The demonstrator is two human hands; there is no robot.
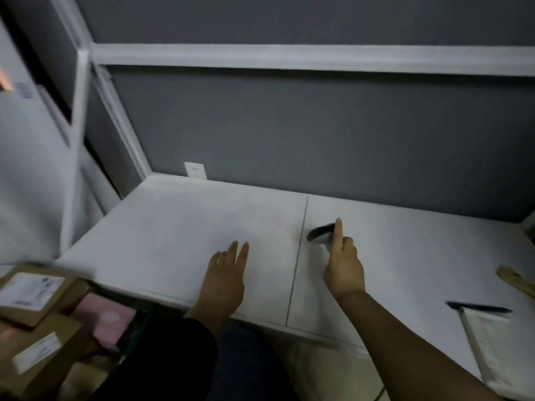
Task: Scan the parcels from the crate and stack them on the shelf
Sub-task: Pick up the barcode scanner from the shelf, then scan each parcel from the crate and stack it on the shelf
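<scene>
Gripping the scanner (318, 235) over the desk (173, 227), right hand (344, 273) curls round it; left hand (228, 274) lies flat, empty. Boxed parcels (34, 293) left of the desk seemingly await scanning.

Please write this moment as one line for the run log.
left hand open over white shelf board | right hand grips black-and-white handheld scanner | brown cardboard parcels lower left, untouched

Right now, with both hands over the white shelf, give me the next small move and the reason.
Probably reach the left hand down-left to the brown cardboard box with the white label. That hand is open and holds nothing, the right hand grips the black-and-white handheld scanner, and the box lies label-up below the near edge of the white shelf.
</scene>
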